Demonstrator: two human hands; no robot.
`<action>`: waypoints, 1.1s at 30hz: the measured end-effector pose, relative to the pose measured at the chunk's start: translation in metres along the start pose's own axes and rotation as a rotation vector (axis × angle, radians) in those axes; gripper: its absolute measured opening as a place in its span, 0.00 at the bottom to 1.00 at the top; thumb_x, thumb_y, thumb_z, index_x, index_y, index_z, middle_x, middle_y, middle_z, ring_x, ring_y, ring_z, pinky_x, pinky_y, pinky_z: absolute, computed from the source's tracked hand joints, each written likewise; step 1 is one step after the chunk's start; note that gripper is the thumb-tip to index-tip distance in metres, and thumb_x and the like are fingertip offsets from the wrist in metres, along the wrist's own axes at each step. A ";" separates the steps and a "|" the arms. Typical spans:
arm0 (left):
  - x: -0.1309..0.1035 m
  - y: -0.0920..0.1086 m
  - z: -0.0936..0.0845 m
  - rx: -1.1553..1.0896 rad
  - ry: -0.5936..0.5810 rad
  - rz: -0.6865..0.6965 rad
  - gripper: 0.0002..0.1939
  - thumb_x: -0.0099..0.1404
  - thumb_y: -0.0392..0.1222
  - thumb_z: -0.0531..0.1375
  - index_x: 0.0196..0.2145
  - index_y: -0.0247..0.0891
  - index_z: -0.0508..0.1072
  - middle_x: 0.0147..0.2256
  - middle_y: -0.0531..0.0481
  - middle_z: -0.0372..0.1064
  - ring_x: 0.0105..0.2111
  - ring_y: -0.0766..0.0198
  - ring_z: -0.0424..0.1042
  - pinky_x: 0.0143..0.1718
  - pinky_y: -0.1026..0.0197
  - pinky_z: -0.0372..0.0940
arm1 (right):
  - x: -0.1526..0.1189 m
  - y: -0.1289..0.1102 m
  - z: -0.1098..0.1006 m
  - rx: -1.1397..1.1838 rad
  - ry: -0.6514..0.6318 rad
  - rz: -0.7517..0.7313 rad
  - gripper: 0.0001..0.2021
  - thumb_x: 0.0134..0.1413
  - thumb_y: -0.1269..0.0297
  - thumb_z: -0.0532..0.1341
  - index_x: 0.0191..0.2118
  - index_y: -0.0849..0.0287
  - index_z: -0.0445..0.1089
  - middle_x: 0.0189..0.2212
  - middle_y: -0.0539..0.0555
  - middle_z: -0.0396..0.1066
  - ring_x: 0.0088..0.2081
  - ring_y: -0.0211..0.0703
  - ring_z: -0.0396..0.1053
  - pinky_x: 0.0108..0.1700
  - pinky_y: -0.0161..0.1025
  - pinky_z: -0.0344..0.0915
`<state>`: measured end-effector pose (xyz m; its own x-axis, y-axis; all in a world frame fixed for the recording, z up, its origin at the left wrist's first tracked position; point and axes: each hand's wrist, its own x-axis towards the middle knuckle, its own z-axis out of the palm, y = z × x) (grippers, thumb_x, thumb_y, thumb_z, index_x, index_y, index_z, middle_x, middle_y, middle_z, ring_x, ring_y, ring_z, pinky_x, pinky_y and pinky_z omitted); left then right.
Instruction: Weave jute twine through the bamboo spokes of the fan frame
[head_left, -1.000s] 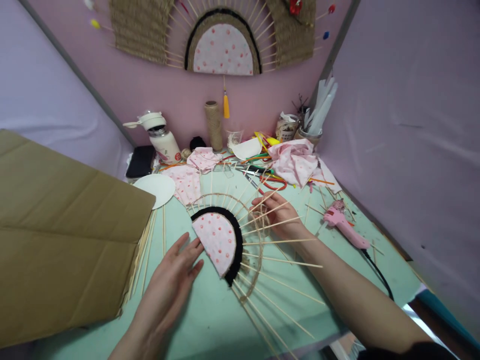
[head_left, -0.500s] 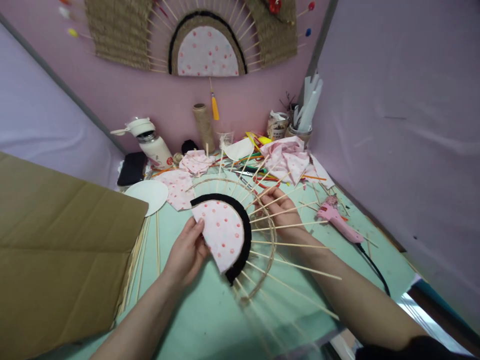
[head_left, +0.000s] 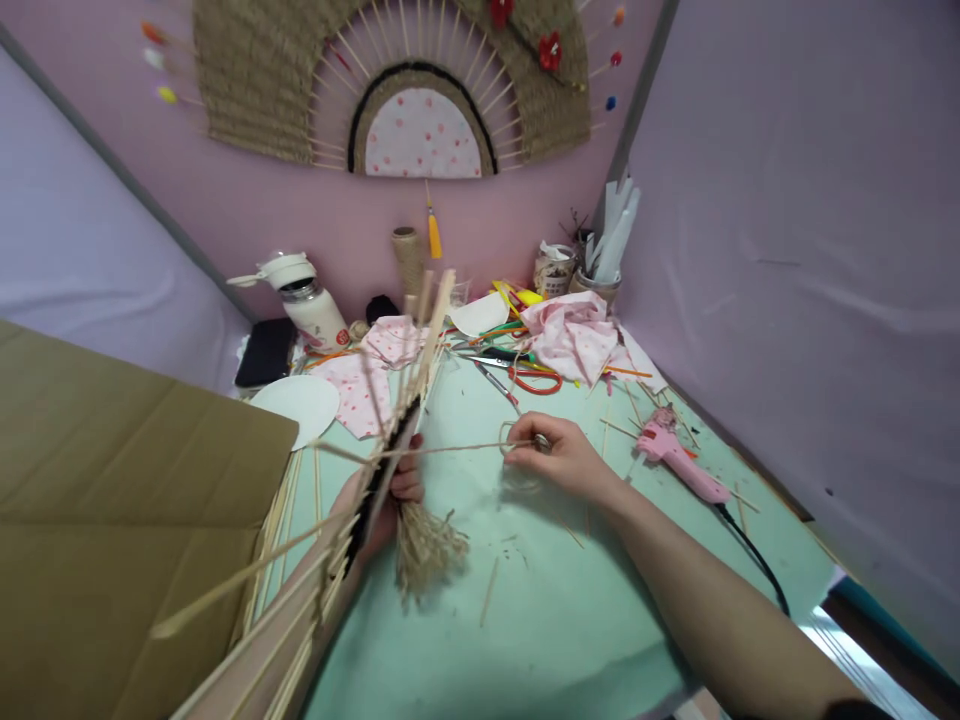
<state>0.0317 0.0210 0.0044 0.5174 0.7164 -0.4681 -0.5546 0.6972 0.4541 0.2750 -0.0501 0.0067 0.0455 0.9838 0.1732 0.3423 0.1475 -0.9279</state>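
Cardboard sheet, brown and creased (head_left: 112, 500), fills the left side, lying over the edge of the pale green tabletop (head_left: 525, 620). Behind it a round white paper disc (head_left: 296, 400), a black phone-like slab (head_left: 262, 350) and a white flask with a flip lid (head_left: 311, 305). Left hand (head_left: 390, 495) is closed around the half-made fan of thin bamboo sticks with a black-trimmed centre (head_left: 375, 470), held up on edge off the table, sticks splaying toward the camera and up toward the back wall; only thumb and a few fingertips show past the sticks. Frayed bundle of tan jute twine (head_left: 427, 545) hangs below that hand. One strand of twine (head_left: 457, 448) runs taut across to the right hand (head_left: 559, 460), whose fingers are pinched on it just above the table. Further right, red-handled scissors (head_left: 525, 378), crumpled pink spotted cloth (head_left: 574, 335), then a pink glue gun (head_left: 679, 455) with black cord lying flat, well apart from the hands. Finished woven fan (head_left: 397, 90) hangs on the pink wall.
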 end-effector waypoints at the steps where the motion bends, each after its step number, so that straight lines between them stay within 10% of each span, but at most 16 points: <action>1: 0.000 0.000 -0.002 -0.070 -0.049 0.010 0.15 0.68 0.28 0.47 0.48 0.30 0.68 0.19 0.56 0.61 0.13 0.77 0.61 0.16 0.74 0.57 | 0.000 0.001 0.000 -0.104 -0.013 -0.062 0.06 0.49 0.61 0.65 0.28 0.56 0.69 0.24 0.49 0.68 0.30 0.41 0.64 0.37 0.41 0.59; 5: -0.009 0.004 -0.004 -0.207 -0.189 0.032 0.14 0.70 0.31 0.45 0.47 0.28 0.68 0.19 0.60 0.59 0.12 0.82 0.60 0.17 0.78 0.55 | 0.004 0.009 -0.004 -0.418 0.094 -0.198 0.05 0.54 0.65 0.59 0.28 0.55 0.68 0.28 0.52 0.70 0.36 0.46 0.64 0.45 0.46 0.56; 11: -0.029 0.018 -0.017 -0.159 -0.260 0.147 0.25 0.71 0.29 0.35 0.46 0.33 0.70 0.13 0.65 0.54 0.06 0.85 0.53 0.11 0.76 0.39 | 0.013 0.030 -0.032 -0.396 0.486 -0.023 0.03 0.49 0.68 0.57 0.31 0.57 0.67 0.32 0.54 0.70 0.37 0.47 0.66 0.41 0.43 0.59; 16: -0.027 0.020 -0.029 -0.557 -0.721 0.216 0.15 0.68 0.27 0.45 0.49 0.34 0.61 0.18 0.61 0.68 0.11 0.80 0.66 0.11 0.82 0.51 | 0.019 0.042 -0.075 -0.032 1.027 0.123 0.07 0.40 0.64 0.62 0.29 0.59 0.67 0.27 0.50 0.68 0.31 0.42 0.64 0.41 0.41 0.60; 19: -0.026 0.020 -0.030 -0.657 -0.826 0.192 0.15 0.68 0.27 0.42 0.50 0.33 0.58 0.21 0.58 0.70 0.15 0.78 0.70 0.15 0.82 0.56 | 0.024 0.036 -0.105 0.100 1.138 0.158 0.09 0.41 0.63 0.60 0.31 0.57 0.62 0.25 0.46 0.64 0.27 0.37 0.63 0.33 0.37 0.62; 27: -0.044 0.025 -0.020 -0.485 -0.499 0.195 0.17 0.69 0.27 0.41 0.49 0.34 0.63 0.18 0.60 0.64 0.11 0.80 0.64 0.14 0.80 0.55 | 0.089 -0.031 -0.161 0.052 1.048 0.123 0.03 0.55 0.67 0.48 0.33 0.55 0.57 0.24 0.46 0.62 0.22 0.33 0.61 0.26 0.32 0.61; 33: -0.046 0.021 -0.015 -0.171 -0.238 0.106 0.17 0.69 0.27 0.41 0.42 0.29 0.69 0.18 0.59 0.56 0.12 0.80 0.59 0.15 0.76 0.55 | 0.102 -0.042 -0.109 -0.575 0.426 0.108 0.10 0.41 0.66 0.67 0.33 0.60 0.70 0.32 0.58 0.72 0.41 0.53 0.69 0.44 0.46 0.64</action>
<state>-0.0132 0.0027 0.0241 0.5774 0.7848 -0.2252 -0.7048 0.6183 0.3477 0.3679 0.0331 0.0991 0.4291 0.8474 0.3126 0.7491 -0.1405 -0.6474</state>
